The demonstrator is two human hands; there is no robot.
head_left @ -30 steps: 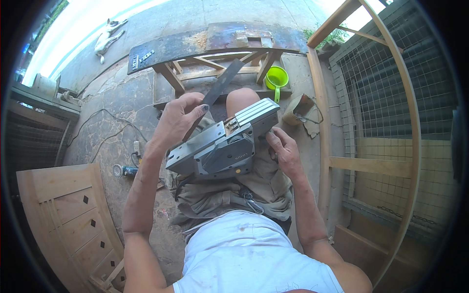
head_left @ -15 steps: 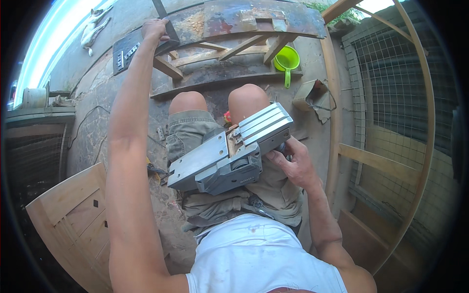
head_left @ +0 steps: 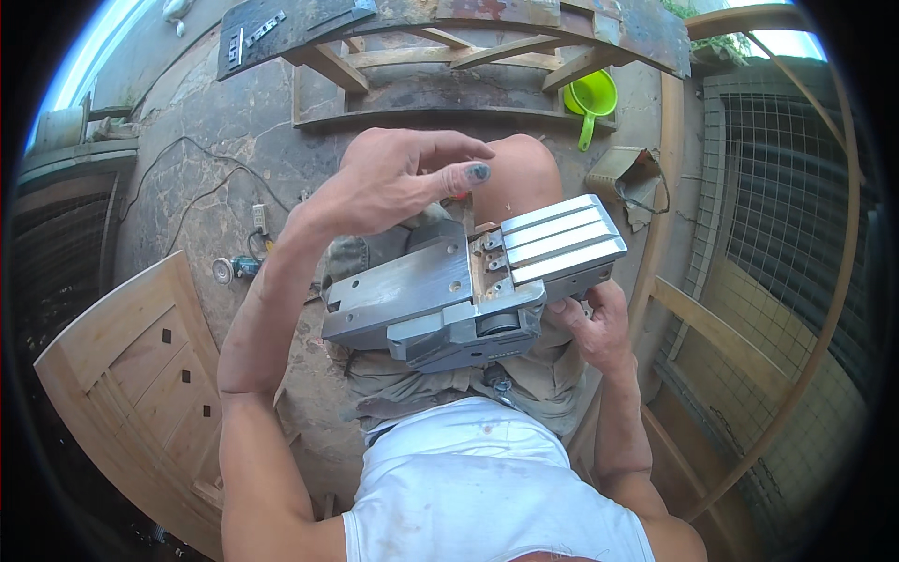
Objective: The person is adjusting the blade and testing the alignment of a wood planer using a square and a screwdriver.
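An electric planer (head_left: pixel 393 281) lies upside down across my lap, its metal sole facing up. Wood shavings show in the gap by the cutter (head_left: pixel 489 267), between the long flat plate and the grooved front plate (head_left: pixel 562 239). My right hand (head_left: pixel 604 328) is closed around the planer's front end from below, its fingers partly hidden. My left hand (head_left: pixel 403 183) hovers above the far edge of the planer, thumb and forefinger stretched apart. A dark grey patch marks the thumb tip; the other fingers are mostly hidden.
Ahead stands a low stained wooden bench (head_left: pixel 496 11), with small metal parts (head_left: pixel 262 30) at its left end. A green dipper (head_left: pixel 590 94) and an open box (head_left: pixel 623 180) are beyond my right knee. A grinder (head_left: pixel 239 269), cord and carved wooden panel (head_left: pixel 140 375) are at left; a wooden frame (head_left: pixel 730 314) at right.
My left hand has come back from the bench's left end to above the planer. The planer has shifted slightly right in view, still held by my right hand.
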